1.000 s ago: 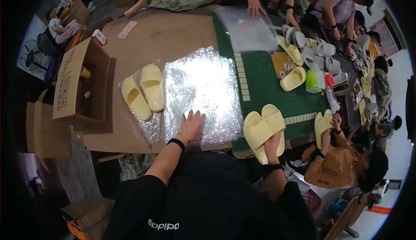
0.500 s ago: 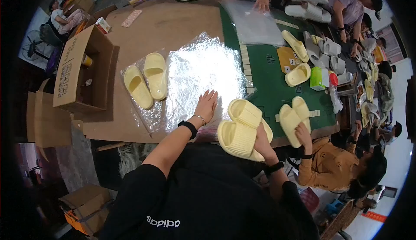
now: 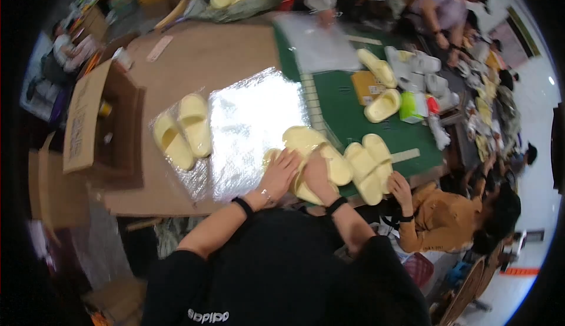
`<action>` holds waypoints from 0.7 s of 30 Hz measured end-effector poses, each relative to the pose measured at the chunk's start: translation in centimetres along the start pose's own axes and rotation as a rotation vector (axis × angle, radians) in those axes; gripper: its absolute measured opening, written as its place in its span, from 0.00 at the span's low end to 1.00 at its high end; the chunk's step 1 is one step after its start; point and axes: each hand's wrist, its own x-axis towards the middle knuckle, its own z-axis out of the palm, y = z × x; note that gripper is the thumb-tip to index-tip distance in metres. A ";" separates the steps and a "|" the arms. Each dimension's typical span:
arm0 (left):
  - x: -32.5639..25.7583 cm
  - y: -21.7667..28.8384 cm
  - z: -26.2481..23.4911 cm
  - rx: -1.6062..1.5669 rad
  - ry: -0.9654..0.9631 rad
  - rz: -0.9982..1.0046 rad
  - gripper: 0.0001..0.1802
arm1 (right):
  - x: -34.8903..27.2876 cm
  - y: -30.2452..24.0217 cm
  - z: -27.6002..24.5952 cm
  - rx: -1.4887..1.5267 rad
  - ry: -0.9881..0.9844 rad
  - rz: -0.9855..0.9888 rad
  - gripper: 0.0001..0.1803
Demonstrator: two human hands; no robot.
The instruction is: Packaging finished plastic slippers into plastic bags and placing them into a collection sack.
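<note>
Both hands press on a pair of pale yellow slippers (image 3: pixel 312 158) lying at the near edge of the table (image 3: pixel 218 61), where a clear plastic bag (image 3: pixel 253 126) meets a green cutting mat (image 3: pixel 347 114). The left hand (image 3: pixel 281 173) lies flat, fingers (image 3: pixel 288 161) spread over the nearer slipper's end; the right hand (image 3: pixel 318 176) rests on the same pair, and it seems to curl around a sole, though blur hides how firmly it grips. Left of the bag, a second bagged pair (image 3: pixel 181 130) lies beside an open cardboard box (image 3: pixel 100 126), leaving bare brown table beyond them. Just right, a third pair (image 3: pixel 369 164) sits under a co-worker's hand (image 3: pixel 400 186), crowding that side. Further slippers (image 3: pixel 379 84) and small packages (image 3: pixel 412 105) fill the mat's far part.
</note>
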 end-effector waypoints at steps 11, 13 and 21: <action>-2.4 3.9 -3.6 -0.299 0.008 0.076 0.24 | 8.6 -7.3 -0.5 0.135 -0.108 0.128 0.18; -2.9 2.3 -3.7 -0.267 -0.026 0.064 0.26 | 7.7 -7.0 -0.2 0.234 -0.226 0.210 0.21; -5.4 -7.2 1.6 -0.339 0.446 -0.686 0.41 | -0.1 -4.2 -8.2 0.760 -1.231 -0.059 0.26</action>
